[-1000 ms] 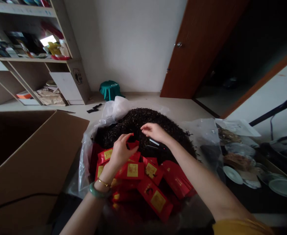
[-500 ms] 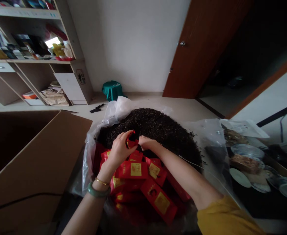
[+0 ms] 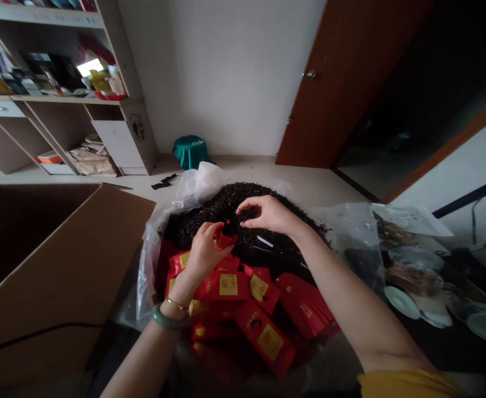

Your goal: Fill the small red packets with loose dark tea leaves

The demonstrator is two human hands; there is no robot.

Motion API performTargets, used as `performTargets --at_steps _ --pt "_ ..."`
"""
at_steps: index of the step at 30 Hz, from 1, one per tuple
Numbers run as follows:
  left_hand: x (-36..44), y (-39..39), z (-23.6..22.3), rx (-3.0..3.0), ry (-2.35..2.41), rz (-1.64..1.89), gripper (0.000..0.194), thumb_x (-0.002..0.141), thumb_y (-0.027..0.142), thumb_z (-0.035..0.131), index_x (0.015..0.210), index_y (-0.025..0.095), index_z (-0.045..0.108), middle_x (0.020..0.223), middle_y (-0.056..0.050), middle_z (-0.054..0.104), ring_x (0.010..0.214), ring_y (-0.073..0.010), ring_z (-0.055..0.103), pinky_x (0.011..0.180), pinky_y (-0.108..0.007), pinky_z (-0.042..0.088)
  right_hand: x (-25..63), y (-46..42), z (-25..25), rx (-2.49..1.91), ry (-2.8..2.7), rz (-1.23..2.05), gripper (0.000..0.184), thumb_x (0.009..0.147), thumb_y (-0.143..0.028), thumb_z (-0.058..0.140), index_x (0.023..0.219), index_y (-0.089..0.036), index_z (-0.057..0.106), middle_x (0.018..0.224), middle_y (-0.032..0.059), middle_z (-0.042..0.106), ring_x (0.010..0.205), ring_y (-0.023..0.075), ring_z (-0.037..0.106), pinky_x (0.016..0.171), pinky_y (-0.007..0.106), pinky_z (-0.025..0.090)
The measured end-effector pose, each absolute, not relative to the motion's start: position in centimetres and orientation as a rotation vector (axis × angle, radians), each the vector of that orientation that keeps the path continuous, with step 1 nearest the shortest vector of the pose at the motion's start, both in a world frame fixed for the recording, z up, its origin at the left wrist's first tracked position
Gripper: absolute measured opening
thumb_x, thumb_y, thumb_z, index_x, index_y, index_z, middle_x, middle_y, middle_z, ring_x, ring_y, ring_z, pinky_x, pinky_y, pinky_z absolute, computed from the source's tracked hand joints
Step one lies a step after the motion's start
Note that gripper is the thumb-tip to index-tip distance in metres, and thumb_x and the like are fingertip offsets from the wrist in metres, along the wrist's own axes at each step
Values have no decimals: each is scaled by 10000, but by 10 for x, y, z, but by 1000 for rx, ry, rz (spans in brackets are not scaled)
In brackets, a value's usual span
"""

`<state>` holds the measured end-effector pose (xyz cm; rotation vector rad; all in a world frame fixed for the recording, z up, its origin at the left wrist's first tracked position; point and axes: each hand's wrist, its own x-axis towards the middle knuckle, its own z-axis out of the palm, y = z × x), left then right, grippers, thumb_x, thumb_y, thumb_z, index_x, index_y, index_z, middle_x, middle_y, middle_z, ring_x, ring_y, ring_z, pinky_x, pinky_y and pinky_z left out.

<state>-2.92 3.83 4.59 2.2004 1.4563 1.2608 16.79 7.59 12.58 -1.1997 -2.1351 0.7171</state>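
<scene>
My left hand (image 3: 205,251) is closed on a small red packet (image 3: 224,239), holding it upright over a heap of dark loose tea leaves (image 3: 243,221) in a clear plastic bag (image 3: 193,185). Just right of the packet's mouth, my right hand (image 3: 267,213) hovers above the heap with its fingertips pinched on a little tea. Several red packets with yellow labels (image 3: 263,337) lie piled in front of the heap, under my wrists. A black scale (image 3: 267,246) with a small red light shows under my right wrist.
A big open cardboard box (image 3: 52,260) stands at my left. Plates and dishes (image 3: 404,301) crowd the dark table at right. Behind are a shelf unit (image 3: 60,105), a green stool (image 3: 191,150) and a brown door (image 3: 342,77).
My right hand dipped to the packet's mouth half a second ago and has now lifted back up over the tea heap. My left hand kept hold of the packet.
</scene>
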Motion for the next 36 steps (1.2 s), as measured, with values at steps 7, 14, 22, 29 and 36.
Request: performTargets --at_steps 7,14,22,29,36 --pt "-29 38 45 2165 1475 1320 438 624 205 778 1036 174 634 924 -33 637 827 -193 641 747 -314 539 141 55 144 -1268 -2205 627 343 623 -22 693 931 -173 700 837 13 678 740 128 629 694 247 503" --pt "-29 39 44 2139 1483 1344 432 630 223 769 1036 181 628 916 -28 629 822 -189 634 746 -311 536 132 54 129 -1100 -2055 573 222 676 -32 652 837 -182 680 843 11 626 775 118 622 690 233 552" --pt "-28 42 40 2102 1517 1375 447 622 236 778 1036 178 621 902 -22 612 751 -170 625 714 -306 541 139 59 120 -844 -1600 1103 268 840 -426 608 969 -192 638 959 49 693 933 172 682 824 352 582" --pt "-26 40 44 2019 1585 1496 450 631 252 778 1037 177 600 923 -37 601 810 -197 624 736 -322 538 152 48 111 -1001 -1734 789 250 878 -385 552 976 -179 654 964 66 681 889 162 659 795 313 554" --pt "-17 26 49 2014 1552 1585 478 642 90 681 1095 183 559 989 -63 575 924 -223 591 835 -373 514 129 22 109 -1176 -2243 203 101 830 -221 631 852 -163 710 976 97 653 910 208 614 817 329 511"
